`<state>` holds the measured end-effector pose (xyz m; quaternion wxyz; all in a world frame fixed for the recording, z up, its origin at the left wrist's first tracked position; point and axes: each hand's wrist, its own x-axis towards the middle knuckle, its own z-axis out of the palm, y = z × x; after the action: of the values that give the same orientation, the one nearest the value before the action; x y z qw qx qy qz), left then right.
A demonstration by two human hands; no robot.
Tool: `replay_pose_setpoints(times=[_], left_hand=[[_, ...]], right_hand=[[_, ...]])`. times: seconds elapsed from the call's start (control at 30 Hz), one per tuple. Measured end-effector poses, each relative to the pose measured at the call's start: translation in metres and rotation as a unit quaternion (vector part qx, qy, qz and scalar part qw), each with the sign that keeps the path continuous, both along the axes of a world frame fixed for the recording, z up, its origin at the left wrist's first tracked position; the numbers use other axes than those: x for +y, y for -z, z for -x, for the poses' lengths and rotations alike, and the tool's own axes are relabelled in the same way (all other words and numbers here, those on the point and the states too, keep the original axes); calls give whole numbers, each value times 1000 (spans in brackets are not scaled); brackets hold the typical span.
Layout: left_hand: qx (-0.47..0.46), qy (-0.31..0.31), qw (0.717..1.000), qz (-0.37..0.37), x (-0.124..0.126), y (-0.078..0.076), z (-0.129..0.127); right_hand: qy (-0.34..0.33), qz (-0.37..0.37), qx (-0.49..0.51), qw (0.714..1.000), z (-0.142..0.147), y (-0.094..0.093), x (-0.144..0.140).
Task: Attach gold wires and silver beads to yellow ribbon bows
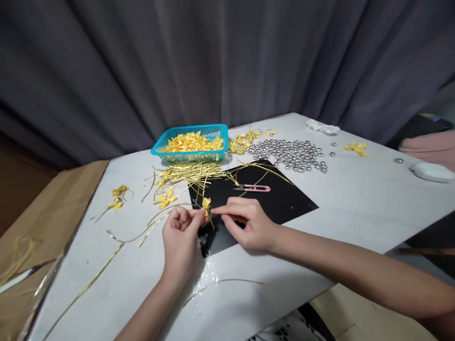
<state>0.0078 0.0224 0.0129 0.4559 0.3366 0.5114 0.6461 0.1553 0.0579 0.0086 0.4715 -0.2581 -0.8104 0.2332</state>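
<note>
My left hand (183,229) is closed, its thumb and forefinger pinching a small yellow ribbon bow (206,203) with gold twist tie at its base. My right hand (249,222) is just to the right, its forefinger stretched out to the bow and its thumb apart below. I see nothing held in it. Under the hands lies a black sheet (295,203). Pink-handled thread snips (252,188) rest on it, beyond my right hand. Several gold twist ties (192,173) are heaped behind the bow, and loose yellow bows (165,199) lie left of it.
A blue plastic basket (190,158) of yellow bows stands at the back. Silver oval beads (298,154) spread to its right. A white cloth (323,127) and a white dish (432,171) lie further right. Cardboard (53,208) borders the table's left edge; a grey curtain (227,61) hangs behind.
</note>
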Motion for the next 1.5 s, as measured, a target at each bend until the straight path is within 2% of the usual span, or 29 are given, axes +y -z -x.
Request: replay_pose_setpoints(times=[0.13, 0.23, 0.3, 0.4, 0.47, 0.6, 0.67, 0.8, 0.9, 0.93, 0.97, 1.07, 1.13, 1.3, 1.43, 1.5], left_hand=[[-22, 19, 999, 18, -1, 1, -2], [-52, 35, 997, 39, 0, 3, -3], [-71, 41, 995, 55, 1, 3, -2], [-97, 50, 991, 77, 4, 2, 1], [-103, 53, 990, 86, 5, 1, 2], [-78, 61, 993, 71, 7, 2, 3], [-53, 59, 995, 55, 9, 4, 4], [-5, 31, 999, 42, 12, 8, 6], [10, 23, 999, 34, 15, 11, 10], [12, 22, 999, 30, 16, 12, 11], [14, 19, 999, 26, 16, 12, 12], [18, 16, 1000, 17, 16, 12, 12], [8, 18, 1000, 20, 15, 10, 11], [-48, 1, 998, 27, 14, 2, 11], [-1, 5, 1000, 9, 15, 5, 12], [16, 17, 1000, 0, 14, 7, 10]], right_hand=[[14, 75, -17, 997, 6, 5, 1], [9, 190, 11, 982, 12, 9, 4], [-10, 302, 45, 952, 14, 12, 6], [-57, 442, 103, 889, 16, 14, 9], [-75, 471, 122, 870, 15, 13, 10], [-83, 463, 134, 872, 10, 5, 11], [-102, 485, 128, 859, 7, 1, 11], [-167, 566, 149, 794, -2, -8, 14], [-203, 599, 191, 751, -9, -17, 19], [-202, 602, 185, 750, -10, -21, 20], [-189, 595, 168, 763, -12, -24, 22], [-108, 510, 95, 848, -13, -32, 22], [-79, 477, 73, 872, -12, -32, 21], [-78, 548, 107, 826, -9, -23, 16], [-92, 513, 191, 832, -8, -25, 14], [-124, 536, 227, 803, -9, -28, 14]])
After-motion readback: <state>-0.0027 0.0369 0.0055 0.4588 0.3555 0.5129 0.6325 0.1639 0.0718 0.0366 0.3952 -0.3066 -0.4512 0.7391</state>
